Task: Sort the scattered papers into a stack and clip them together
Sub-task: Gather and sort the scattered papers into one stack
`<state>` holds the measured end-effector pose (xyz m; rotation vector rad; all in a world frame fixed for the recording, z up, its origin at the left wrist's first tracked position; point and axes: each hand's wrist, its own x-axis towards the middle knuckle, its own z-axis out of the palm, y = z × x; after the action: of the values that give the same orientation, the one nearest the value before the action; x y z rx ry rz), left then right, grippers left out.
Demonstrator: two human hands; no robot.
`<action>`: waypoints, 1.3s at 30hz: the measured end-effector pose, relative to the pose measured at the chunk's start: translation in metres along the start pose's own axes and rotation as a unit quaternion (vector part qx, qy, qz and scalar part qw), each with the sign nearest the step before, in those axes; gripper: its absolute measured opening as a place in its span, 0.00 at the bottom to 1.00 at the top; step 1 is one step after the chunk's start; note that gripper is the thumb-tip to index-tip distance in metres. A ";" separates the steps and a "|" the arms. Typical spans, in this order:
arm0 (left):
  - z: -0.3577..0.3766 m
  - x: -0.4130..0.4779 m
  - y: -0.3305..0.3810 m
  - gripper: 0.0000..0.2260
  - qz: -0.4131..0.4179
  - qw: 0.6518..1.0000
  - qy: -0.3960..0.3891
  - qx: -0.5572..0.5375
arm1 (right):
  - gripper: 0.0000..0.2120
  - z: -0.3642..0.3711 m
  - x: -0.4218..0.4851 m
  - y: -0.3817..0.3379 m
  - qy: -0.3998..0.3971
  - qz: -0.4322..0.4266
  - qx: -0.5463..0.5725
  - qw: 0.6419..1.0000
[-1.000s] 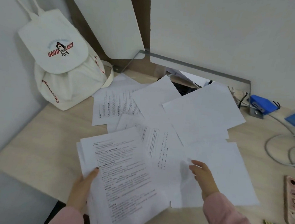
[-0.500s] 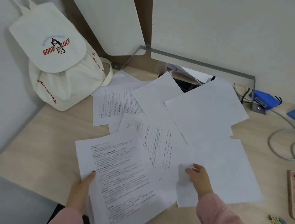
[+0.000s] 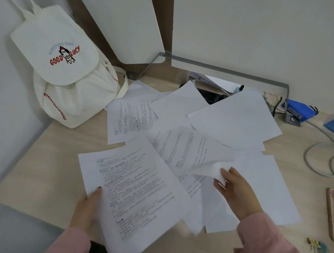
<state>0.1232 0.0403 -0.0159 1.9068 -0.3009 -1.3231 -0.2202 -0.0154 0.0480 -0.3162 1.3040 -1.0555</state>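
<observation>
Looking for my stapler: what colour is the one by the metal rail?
Blue stapler, at the desk's back right; the head view shows it.

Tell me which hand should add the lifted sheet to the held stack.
Right. The right hand already pinches the lifted sheet by its corner, while the left hand is busy holding the printed stack.

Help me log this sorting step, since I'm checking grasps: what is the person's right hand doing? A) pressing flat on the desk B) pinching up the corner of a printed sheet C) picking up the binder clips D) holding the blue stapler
B: the right hand grips the curled corner of a printed sheet, lifted off the pile, while the left hand holds the gathered papers.
</observation>
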 end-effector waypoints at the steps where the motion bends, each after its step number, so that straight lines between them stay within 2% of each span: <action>1: -0.004 0.002 0.003 0.14 0.006 1.000 0.003 -0.005 | 0.17 0.002 -0.003 -0.007 -0.016 0.002 0.046 0.999; 3: -0.013 0.008 0.007 0.16 0.008 1.000 0.010 -0.004 | 0.23 0.003 -0.008 -0.014 -0.024 0.007 0.119 0.993; 5: -0.020 0.012 0.011 0.16 0.008 1.000 0.015 -0.007 | 0.20 0.005 -0.010 -0.014 -0.010 0.013 0.170 0.985; 7: -0.022 0.013 0.014 0.15 0.014 1.000 0.010 -0.008 | 0.10 0.004 -0.012 -0.005 -0.020 0.035 0.202 0.979; 8: -0.021 0.013 0.016 0.14 0.015 1.000 0.008 -0.006 | 0.10 0.005 -0.013 0.001 -0.024 0.049 0.214 0.975; 9: -0.020 0.013 0.016 0.15 0.015 1.000 0.004 -0.006 | 0.14 0.003 -0.012 0.007 -0.026 0.068 0.223 0.972; 10: -0.019 0.013 0.016 0.16 0.015 1.000 -0.001 -0.007 | 0.14 0.003 -0.013 0.012 -0.029 0.087 0.224 0.970; 12: -0.013 0.012 0.015 0.16 0.008 1.000 -0.016 -0.010 | 0.03 0.005 -0.012 0.024 -0.011 0.122 0.211 0.970; 15: 0.001 0.011 0.016 0.15 -0.014 0.998 -0.052 -0.010 | 0.05 0.011 -0.012 0.045 0.010 0.183 0.150 0.972; 18: 0.014 0.011 0.017 0.15 -0.018 0.998 -0.059 0.000 | 0.04 0.019 -0.015 0.052 0.013 0.189 0.120 0.975; 19: 0.015 0.012 0.018 0.16 -0.016 0.999 -0.051 0.008 | 0.06 0.020 -0.016 0.049 0.007 0.174 0.149 0.973; 22: 0.012 0.014 0.020 0.15 -0.022 0.999 -0.017 0.028 | 0.28 0.016 -0.014 0.039 -0.014 0.117 0.255 0.960; 23: 0.010 0.014 0.021 0.15 -0.025 0.999 -0.011 0.034 | 0.31 0.017 -0.015 0.036 -0.022 0.106 0.264 0.958; 26: 0.008 0.012 0.022 0.15 -0.041 0.998 -0.024 0.049 | 0.30 0.019 -0.017 0.036 -0.043 0.109 0.265 0.957; 29: 0.015 0.005 0.025 0.15 -0.042 0.996 -0.053 0.055 | 0.24 0.025 -0.021 0.045 -0.056 0.150 0.222 0.962; 32: 0.029 0.000 0.030 0.13 -0.039 0.994 -0.088 0.041 | 0.06 0.033 -0.027 0.060 -0.072 0.210 0.046 0.974; 34: 0.042 -0.008 0.037 0.11 -0.032 0.992 -0.117 0.021 | 0.09 0.035 -0.027 0.072 -0.083 0.233 -0.020 0.969; 36: 0.058 -0.013 0.043 0.13 -0.048 0.990 -0.132 0.002 | 0.10 0.037 -0.026 0.080 -0.085 0.239 -0.047 0.966; 39: 0.072 -0.013 0.046 0.26 -0.051 0.989 -0.141 -0.018 | 0.09 0.040 -0.024 0.089 -0.083 0.243 -0.071 0.964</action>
<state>0.0652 -0.0156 0.0146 1.7233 -0.3212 -1.6590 -0.1421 0.0361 0.0104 -0.1731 1.2230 -0.5116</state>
